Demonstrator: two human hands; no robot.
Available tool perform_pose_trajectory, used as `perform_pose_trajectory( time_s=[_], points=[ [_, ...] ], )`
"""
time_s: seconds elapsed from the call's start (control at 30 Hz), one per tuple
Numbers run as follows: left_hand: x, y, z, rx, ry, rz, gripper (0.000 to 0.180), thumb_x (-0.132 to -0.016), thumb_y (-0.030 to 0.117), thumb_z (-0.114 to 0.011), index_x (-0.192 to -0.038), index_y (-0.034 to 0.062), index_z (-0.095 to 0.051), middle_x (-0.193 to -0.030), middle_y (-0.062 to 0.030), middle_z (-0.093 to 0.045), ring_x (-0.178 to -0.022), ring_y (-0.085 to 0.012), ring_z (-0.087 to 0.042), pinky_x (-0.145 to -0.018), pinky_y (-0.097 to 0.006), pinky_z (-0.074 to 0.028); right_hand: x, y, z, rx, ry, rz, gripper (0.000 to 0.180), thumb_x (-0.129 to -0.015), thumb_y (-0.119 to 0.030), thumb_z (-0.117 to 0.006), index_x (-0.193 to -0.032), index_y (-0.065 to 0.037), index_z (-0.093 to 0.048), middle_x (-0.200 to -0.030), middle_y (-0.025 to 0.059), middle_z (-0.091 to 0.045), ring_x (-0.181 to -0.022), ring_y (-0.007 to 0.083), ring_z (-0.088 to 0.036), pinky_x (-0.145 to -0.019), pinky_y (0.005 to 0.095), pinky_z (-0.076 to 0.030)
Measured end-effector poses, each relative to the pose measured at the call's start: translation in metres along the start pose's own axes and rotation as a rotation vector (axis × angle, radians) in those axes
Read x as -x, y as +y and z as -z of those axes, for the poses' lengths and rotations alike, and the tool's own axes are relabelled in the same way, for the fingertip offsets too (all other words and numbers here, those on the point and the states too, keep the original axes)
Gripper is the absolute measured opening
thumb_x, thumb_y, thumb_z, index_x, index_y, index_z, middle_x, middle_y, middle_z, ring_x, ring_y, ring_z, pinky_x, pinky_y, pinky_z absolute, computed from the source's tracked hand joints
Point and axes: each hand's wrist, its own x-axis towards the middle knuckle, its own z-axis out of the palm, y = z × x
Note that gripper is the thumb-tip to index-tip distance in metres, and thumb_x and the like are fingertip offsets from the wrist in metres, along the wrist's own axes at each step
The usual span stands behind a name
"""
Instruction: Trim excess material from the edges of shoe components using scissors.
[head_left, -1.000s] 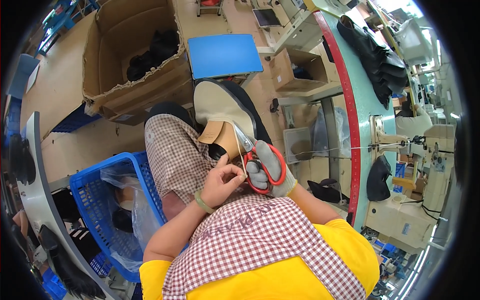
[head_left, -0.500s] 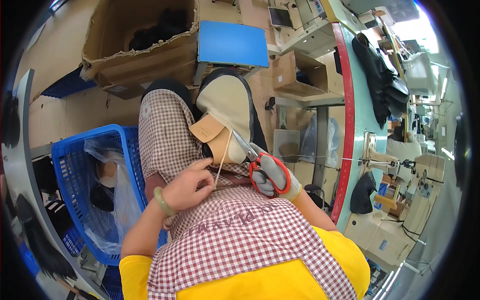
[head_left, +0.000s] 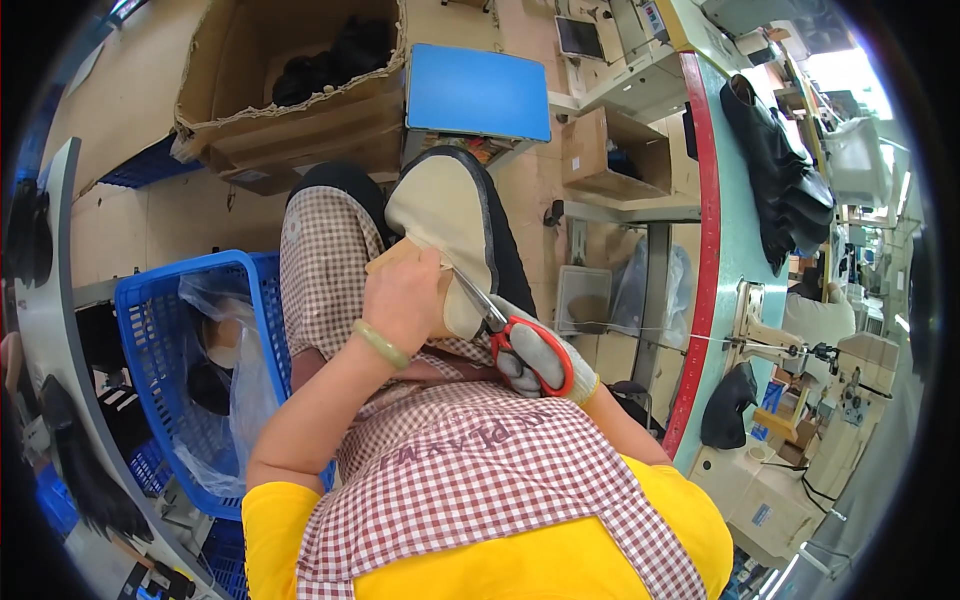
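A beige-lined shoe upper (head_left: 440,205) with a black edge lies across my lap. My left hand (head_left: 402,295), bare with a pale bangle on its wrist, is closed over the tan piece at the near end of the upper. Its fingertips are partly hidden. My right hand (head_left: 540,350), in a grey-and-white glove, grips red-handled scissors (head_left: 492,314). The blades point up and left, lying against the upper beside the left fingers. Whether the blade tips have material between them cannot be made out.
To the left stands a blue plastic basket (head_left: 185,270) holding a clear bag and shoe pieces. Ahead are a torn-edged cardboard box (head_left: 290,140) and a blue-topped stool (head_left: 478,92). On the right, a red-edged green bench (head_left: 738,200) carries black uppers (head_left: 775,165) and a sewing machine (head_left: 752,325).
My left hand has moved forward from beside the upper onto its tan piece, which it now covers. The thin strip that hung there is out of sight. The scissor handles have come closer together.
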Motion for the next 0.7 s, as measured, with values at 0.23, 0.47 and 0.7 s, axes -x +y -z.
perform_pose_trajectory(
  time_s=[0.23, 0.47, 0.7],
  points=[
    [0.008, 0.004, -0.009, 0.347, 0.231, -0.059, 0.007, -0.075, 0.003, -0.064, -0.075, -0.0025, -0.060, -0.094, -0.0165, -0.057, -0.077, -0.0323, -0.058, -0.066, -0.037, -0.047, -0.001, -0.011, 0.010, 0.024, 0.006, -0.071, 0.068, -0.091, -0.042, -0.057, -0.146, -0.013, -0.029, -0.076, -0.0010, -0.052, -0.053, 0.0022, -0.044, -0.043, 0.0150, -0.036],
    [0.016, 0.007, -0.025, 0.848, 0.139, 0.251, 0.008, -0.078, 0.003, -0.064, -0.079, -0.0050, -0.062, -0.106, -0.0175, -0.054, -0.074, -0.0204, -0.061, -0.064, -0.028, -0.049, -0.003, -0.024, 0.010, 0.213, 0.033, -0.103, 0.070, -0.091, -0.045, -0.056, -0.147, -0.014, -0.027, -0.074, -0.0029, -0.051, -0.051, 0.0021, -0.039, -0.044, 0.0148, -0.031],
    [0.017, 0.001, -0.033, 0.997, 0.126, 0.291, 0.009, -0.078, 0.003, -0.064, -0.080, -0.0052, -0.063, -0.115, -0.0181, -0.052, -0.087, -0.0185, -0.061, -0.070, -0.027, -0.051, -0.010, -0.030, 0.013, 0.306, 0.024, -0.093, 0.072, -0.090, -0.046, -0.058, -0.146, -0.011, -0.028, -0.074, -0.0027, -0.051, -0.053, 0.0019, -0.040, -0.044, 0.0145, -0.032]
  ],
)
